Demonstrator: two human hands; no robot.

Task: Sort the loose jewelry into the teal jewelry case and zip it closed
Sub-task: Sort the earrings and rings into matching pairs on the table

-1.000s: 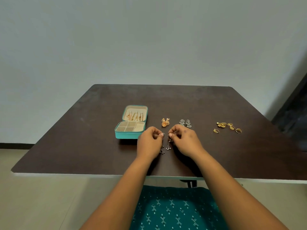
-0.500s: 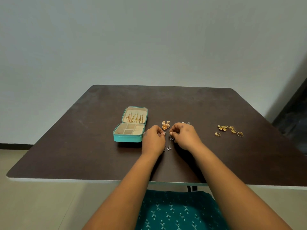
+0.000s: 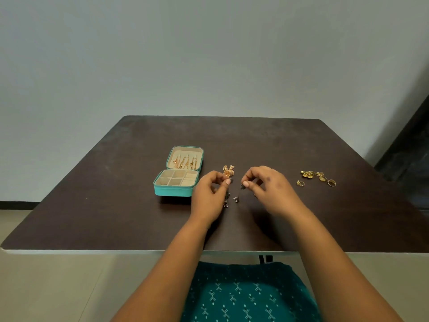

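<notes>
1. The dark brown counter (image 3: pixel 116 205) is the biggest thing, and both hands are over its middle.
2. The left hand (image 3: pixel 209 194) has its thumb and first finger pinched on a small dark silver earring (image 3: pixel 226 201) that hangs down by its fingers.
3. The right hand (image 3: pixel 269 189) is just beside the left hand, and its thumb and first finger pinch another dark silver earring (image 3: pixel 242 187).
4. The teal jewelry case (image 3: pixel 177 180) sits open just to the left of the left hand. Gold chains (image 3: pixel 185 161) lie in its raised lid, and its little cream boxes face up.
5. A bunch of gold rings (image 3: pixel 318 178) lies well off to the right of the right hand.
6. A pair of orange-gold earrings (image 3: pixel 228 171) rests just behind the left hand's fingertips.
</notes>
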